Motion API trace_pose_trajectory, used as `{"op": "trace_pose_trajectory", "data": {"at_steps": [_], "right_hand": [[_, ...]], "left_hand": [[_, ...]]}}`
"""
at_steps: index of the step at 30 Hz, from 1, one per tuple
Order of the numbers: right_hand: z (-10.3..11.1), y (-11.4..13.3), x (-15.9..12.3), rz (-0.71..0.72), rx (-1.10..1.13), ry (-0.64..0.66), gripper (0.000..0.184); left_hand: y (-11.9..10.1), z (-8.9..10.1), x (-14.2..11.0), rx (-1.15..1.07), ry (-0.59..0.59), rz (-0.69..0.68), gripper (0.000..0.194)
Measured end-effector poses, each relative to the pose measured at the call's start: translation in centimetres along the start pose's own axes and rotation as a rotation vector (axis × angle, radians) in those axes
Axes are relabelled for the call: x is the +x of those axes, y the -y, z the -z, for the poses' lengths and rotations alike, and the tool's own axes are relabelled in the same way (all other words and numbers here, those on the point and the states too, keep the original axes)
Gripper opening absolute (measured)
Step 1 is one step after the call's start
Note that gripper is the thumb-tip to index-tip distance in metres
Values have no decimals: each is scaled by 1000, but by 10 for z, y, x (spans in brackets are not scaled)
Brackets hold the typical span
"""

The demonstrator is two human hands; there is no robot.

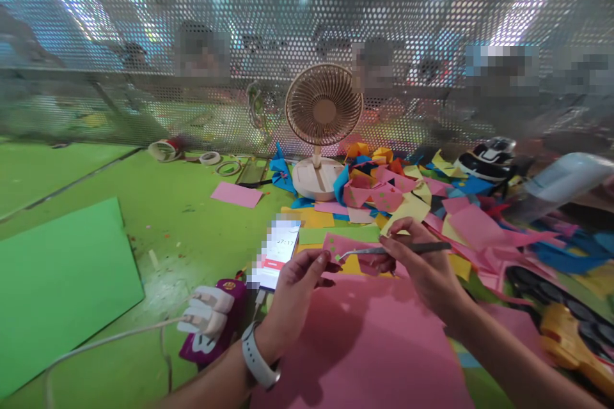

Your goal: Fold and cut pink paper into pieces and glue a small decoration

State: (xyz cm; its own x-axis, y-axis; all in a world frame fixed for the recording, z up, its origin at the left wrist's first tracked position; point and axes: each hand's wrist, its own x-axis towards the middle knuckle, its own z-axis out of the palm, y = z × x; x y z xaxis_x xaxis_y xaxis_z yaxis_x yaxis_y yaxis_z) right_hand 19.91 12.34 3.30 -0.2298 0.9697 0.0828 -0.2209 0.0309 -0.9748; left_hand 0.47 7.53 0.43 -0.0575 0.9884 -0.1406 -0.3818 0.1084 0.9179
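Both hands meet above a big pink sheet (364,345): the left hand (295,291) pinches a small pink paper piece (348,248), while the right hand (422,265) grips tweezers (393,249) whose tip touches it. A slip of the tweezers could likely tear the paper or drop it among the scraps (407,198) near the fan (322,121).

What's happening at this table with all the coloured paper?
A person is doing paper craft at a green table. Their left hand pinches a small pink paper piece, while the right hand holds metal tweezers with the tips at a tiny green bit on that piece. A big pink sheet lies under the hands. A phone is propped beside them, with a desk fan and a heap of coloured paper scraps behind.
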Motion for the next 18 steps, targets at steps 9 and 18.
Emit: {"op": "trace_pose_trajectory", "data": {"at_steps": [9, 18], "right_hand": [[5, 8, 0, -21, -80, 70, 22], [7, 12, 1, -31, -123, 120, 21]], "left_hand": [[-4, -2, -2, 63, 102, 24, 17], [-3, -2, -2, 81, 125, 37, 17]]}}
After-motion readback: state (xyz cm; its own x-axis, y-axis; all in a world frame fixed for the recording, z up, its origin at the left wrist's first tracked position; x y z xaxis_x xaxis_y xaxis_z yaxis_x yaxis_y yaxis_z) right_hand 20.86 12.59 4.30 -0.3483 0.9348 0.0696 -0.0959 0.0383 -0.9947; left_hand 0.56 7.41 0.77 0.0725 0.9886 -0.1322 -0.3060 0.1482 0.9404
